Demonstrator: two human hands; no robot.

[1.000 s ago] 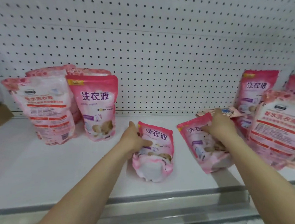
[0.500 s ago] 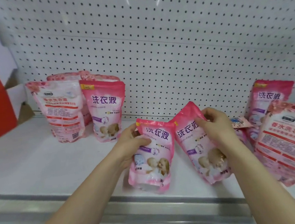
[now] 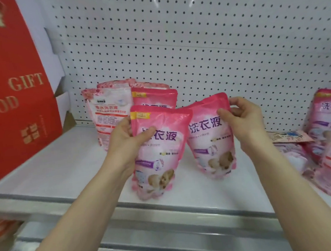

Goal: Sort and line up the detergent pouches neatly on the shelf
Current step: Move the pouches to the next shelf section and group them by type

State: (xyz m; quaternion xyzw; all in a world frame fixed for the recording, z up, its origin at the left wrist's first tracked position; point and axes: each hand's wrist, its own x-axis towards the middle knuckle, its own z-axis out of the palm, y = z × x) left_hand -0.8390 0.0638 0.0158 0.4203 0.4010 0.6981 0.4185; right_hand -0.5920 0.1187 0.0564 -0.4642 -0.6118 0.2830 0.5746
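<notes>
White shelf (image 3: 65, 174) stretching out at waist height. Left hand (image 3: 126, 146) gripping pink pouch (image 3: 159, 160) upright near front edge; right hand (image 3: 244, 122) pinching top of second pouch (image 3: 210, 141) alongside, edges overlapping. Advising: seating both bases flat, labels facing out, sliding back toward standing row (image 3: 154, 98) against pegboard (image 3: 194, 52).

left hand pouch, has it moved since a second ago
Yes. The left hand lifted the pouch upright and leftward; it now overlaps the standing pink pouch at the pegboard.
</notes>
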